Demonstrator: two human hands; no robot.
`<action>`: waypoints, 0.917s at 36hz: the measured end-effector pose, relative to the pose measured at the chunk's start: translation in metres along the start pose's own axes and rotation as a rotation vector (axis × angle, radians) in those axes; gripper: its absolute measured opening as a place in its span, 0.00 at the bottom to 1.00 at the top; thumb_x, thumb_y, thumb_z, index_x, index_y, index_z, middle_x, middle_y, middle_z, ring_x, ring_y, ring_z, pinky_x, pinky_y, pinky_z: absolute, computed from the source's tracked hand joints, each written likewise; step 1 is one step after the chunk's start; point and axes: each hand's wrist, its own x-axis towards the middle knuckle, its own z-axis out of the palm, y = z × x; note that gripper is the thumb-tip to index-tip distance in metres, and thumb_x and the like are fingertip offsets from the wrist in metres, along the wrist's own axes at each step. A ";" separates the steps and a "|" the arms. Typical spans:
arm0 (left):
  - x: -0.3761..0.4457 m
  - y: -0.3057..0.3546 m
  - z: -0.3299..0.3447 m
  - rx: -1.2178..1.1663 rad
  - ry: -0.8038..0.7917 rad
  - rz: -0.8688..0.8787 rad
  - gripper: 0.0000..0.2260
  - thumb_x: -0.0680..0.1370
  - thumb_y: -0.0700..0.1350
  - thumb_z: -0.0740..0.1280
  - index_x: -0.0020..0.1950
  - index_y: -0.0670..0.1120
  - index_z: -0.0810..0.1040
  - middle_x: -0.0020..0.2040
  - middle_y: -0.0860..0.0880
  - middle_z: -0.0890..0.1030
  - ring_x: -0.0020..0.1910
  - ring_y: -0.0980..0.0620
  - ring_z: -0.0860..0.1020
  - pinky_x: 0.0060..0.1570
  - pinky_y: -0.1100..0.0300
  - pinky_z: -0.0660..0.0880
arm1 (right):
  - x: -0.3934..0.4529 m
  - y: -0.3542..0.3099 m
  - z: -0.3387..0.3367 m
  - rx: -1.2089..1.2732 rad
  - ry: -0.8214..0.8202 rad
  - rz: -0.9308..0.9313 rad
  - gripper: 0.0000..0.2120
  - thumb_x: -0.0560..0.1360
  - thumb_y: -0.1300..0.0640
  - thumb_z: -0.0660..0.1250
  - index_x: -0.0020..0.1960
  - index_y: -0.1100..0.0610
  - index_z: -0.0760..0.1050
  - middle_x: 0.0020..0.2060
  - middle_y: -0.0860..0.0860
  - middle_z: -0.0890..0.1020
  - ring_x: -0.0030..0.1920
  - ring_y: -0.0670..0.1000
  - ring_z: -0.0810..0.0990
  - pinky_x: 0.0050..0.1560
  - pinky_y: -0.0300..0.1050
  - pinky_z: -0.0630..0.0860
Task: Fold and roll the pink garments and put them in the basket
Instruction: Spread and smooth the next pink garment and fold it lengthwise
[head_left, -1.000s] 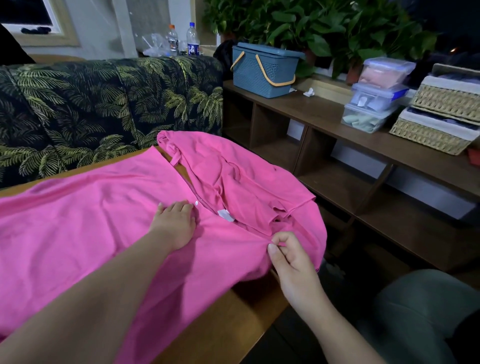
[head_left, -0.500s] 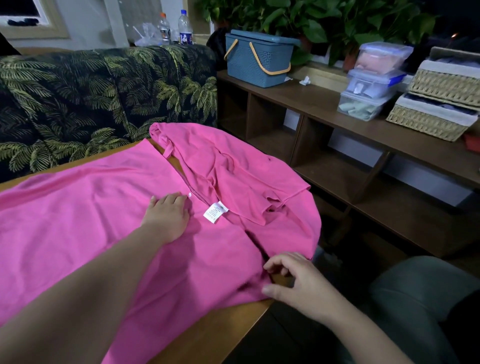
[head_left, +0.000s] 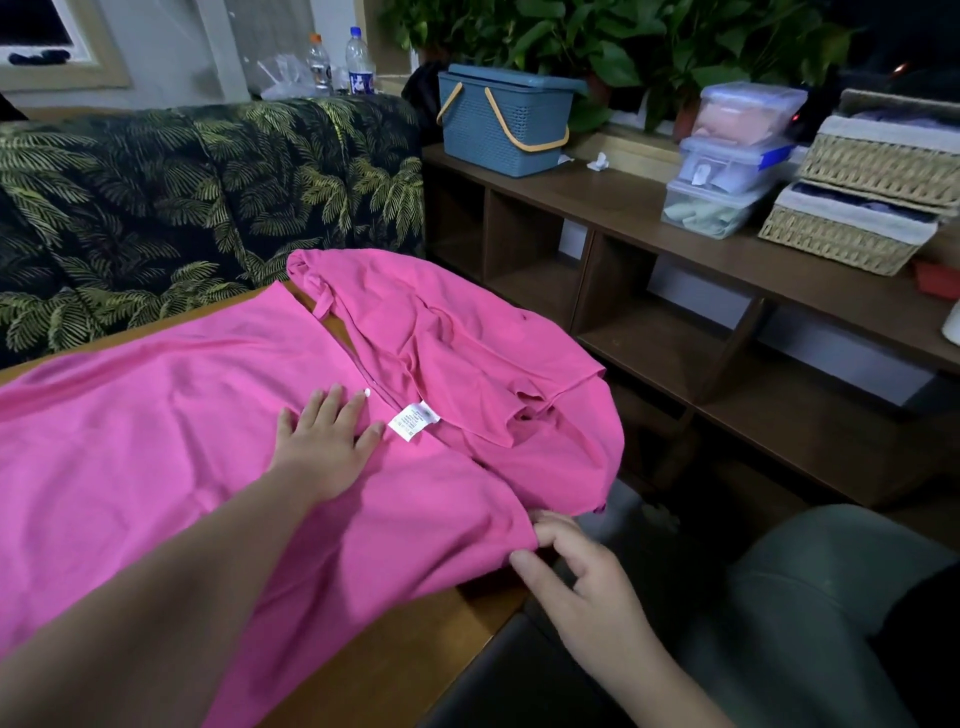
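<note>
A large pink garment (head_left: 156, 415) lies spread over the wooden table (head_left: 415, 639), with a white label (head_left: 414, 420) showing near its neck. A second pink piece (head_left: 467, 353) lies crumpled at the table's far right corner and hangs over the edge. My left hand (head_left: 324, 441) presses flat on the garment just left of the label, fingers straight. My right hand (head_left: 576, 571) is at the garment's near right edge, thumb and fingertips touching the hem, fingers loosely bent. A blue basket (head_left: 498, 124) with yellow handles stands closed on the shelf beyond.
A palm-print sofa (head_left: 182, 197) sits behind the table. The long wooden shelf (head_left: 649, 208) at right carries stacked clear boxes (head_left: 727, 161) and two wicker baskets (head_left: 862, 197). Plants line the window. A grey-clad knee (head_left: 810, 597) is at lower right.
My right hand let go of the pinched fabric, dropped to the table's edge and now touches the hem. The label has turned up into view. My left hand's fingers have spread flatter.
</note>
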 end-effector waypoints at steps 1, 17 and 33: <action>0.000 0.000 0.000 -0.004 -0.001 -0.002 0.28 0.81 0.61 0.45 0.79 0.54 0.46 0.80 0.49 0.45 0.78 0.49 0.43 0.74 0.44 0.42 | 0.000 -0.004 0.000 0.057 0.009 0.025 0.03 0.75 0.49 0.67 0.47 0.41 0.79 0.46 0.40 0.82 0.52 0.41 0.79 0.53 0.32 0.72; -0.002 -0.003 0.002 -0.019 0.042 0.011 0.27 0.81 0.61 0.47 0.79 0.54 0.48 0.80 0.49 0.46 0.78 0.49 0.45 0.74 0.44 0.43 | -0.007 0.012 -0.020 0.273 0.113 0.201 0.10 0.77 0.48 0.64 0.38 0.45 0.79 0.32 0.43 0.77 0.36 0.41 0.72 0.39 0.35 0.69; -0.004 -0.007 -0.003 -0.015 -0.023 0.040 0.28 0.81 0.62 0.45 0.79 0.55 0.45 0.79 0.49 0.43 0.78 0.49 0.41 0.74 0.43 0.41 | 0.002 0.024 -0.049 -0.532 -0.166 0.395 0.25 0.76 0.46 0.67 0.26 0.54 0.62 0.20 0.46 0.64 0.23 0.44 0.63 0.28 0.41 0.57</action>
